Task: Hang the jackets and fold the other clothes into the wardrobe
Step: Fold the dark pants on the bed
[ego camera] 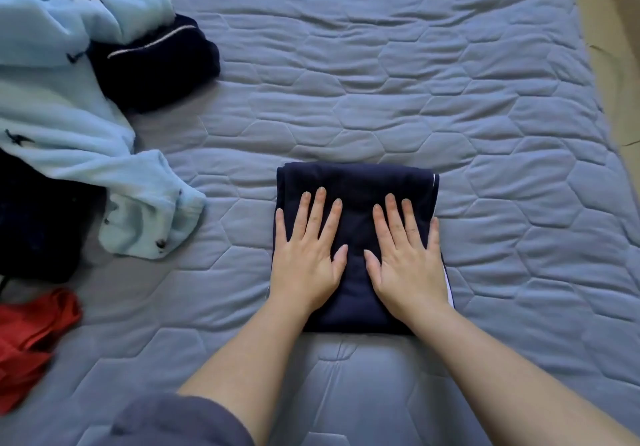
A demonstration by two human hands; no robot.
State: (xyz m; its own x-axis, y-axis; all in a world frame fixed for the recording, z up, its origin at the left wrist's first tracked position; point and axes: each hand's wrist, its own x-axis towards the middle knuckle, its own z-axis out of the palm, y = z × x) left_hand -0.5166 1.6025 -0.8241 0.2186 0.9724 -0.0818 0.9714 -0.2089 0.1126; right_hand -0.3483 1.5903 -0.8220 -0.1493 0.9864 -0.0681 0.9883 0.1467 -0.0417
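Across the grey-blue quilted bedcover (pixel 450 82), an unfolded heap at the left, made up of a pale blue fleece (pixel 62 109), a dark piped garment (pixel 156 61) and a red garment (pixel 31 331), lies well apart from the folded navy garment (pixel 356 182) set squarely before the person. Left hand (pixel 306 265) and right hand (pixel 407 265) lie flat on it side by side, fingers straight, gripping nothing; in my judgement, the 2 palms should press evenly outward from the centre to flatten it without shifting layers. Its long axis appears to run away from the person - only slightly longer than wide - with white piping along the right edge.
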